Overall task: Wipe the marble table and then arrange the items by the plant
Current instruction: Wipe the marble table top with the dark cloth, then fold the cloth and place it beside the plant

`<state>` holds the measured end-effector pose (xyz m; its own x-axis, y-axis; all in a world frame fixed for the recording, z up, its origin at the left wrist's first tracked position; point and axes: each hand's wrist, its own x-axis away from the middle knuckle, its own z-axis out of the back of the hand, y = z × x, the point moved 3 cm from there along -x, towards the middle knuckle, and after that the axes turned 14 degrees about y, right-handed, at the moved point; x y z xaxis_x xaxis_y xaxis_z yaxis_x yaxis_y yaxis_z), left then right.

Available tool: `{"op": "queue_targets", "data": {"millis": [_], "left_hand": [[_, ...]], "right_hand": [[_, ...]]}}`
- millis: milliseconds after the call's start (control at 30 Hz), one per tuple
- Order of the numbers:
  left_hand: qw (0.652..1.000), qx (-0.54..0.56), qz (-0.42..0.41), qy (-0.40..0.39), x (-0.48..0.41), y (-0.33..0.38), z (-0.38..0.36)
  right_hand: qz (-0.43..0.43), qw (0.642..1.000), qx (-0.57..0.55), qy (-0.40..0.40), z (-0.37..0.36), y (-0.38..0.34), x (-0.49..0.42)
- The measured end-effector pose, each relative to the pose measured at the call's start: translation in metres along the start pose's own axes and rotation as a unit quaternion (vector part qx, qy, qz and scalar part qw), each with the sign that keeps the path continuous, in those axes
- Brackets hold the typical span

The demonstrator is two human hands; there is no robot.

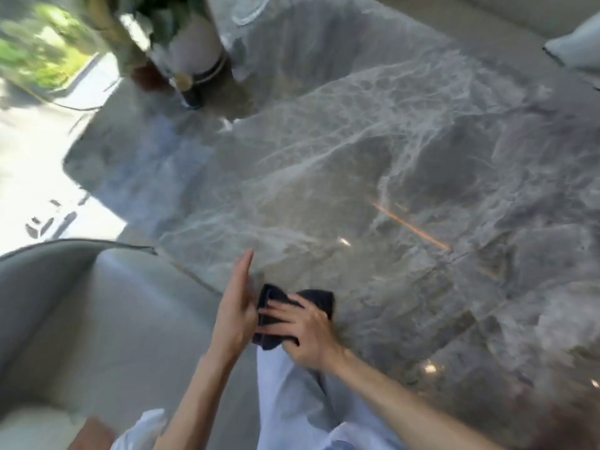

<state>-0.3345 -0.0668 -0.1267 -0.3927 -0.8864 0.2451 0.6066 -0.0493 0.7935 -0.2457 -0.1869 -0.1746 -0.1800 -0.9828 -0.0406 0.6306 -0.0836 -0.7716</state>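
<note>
The grey marble table (357,164) with white veins fills most of the view. At its near edge lies a folded dark cloth (319,298). My right hand (303,336) lies on top of the cloth with its fingers spread over it. My left hand (235,311) is held flat and upright against the cloth's left side, fingers straight. At the far left corner of the table stands the plant in a white pot (194,50), blurred by motion. Small items (190,89) sit at the pot's foot, too blurred to name.
A glass object (248,8) stands behind the pot. A grey sofa cushion (81,303) lies to my left, and a pale pillow (574,43) sits at the far right. Bright floor (32,177) shows beyond the table's left corner.
</note>
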Motion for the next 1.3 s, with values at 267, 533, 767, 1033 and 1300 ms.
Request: {"op": "queue_targets", "data": {"millis": [267, 533, 767, 1033, 1300], "left_hand": [[0.987, 0.026, 0.140, 0.079, 0.070, -0.004, 0.166], [0.989, 0.063, 0.117, -0.066, 0.077, 0.133, 0.249], [0.983, 0.085, 0.049, -0.153, 0.027, 0.255, 0.236], [0.955, 0.030, 0.028, -0.295, -0.019, 0.320, 0.158], [0.908, 0.041, 0.001, -0.417, -0.101, 0.313, 0.112]], "right_hand": [[-0.429, 0.745, -0.465, -0.213, -0.047, -0.103, -0.017], [-0.369, 0.584, -0.692, -0.209, 0.084, -0.213, -0.072], [-0.299, 0.668, -0.656, -0.182, 0.214, -0.228, -0.097], [-0.305, 0.678, -0.668, -0.041, 0.289, -0.180, -0.066], [-0.305, 0.643, -0.702, 0.000, 0.294, -0.151, -0.092]]}}
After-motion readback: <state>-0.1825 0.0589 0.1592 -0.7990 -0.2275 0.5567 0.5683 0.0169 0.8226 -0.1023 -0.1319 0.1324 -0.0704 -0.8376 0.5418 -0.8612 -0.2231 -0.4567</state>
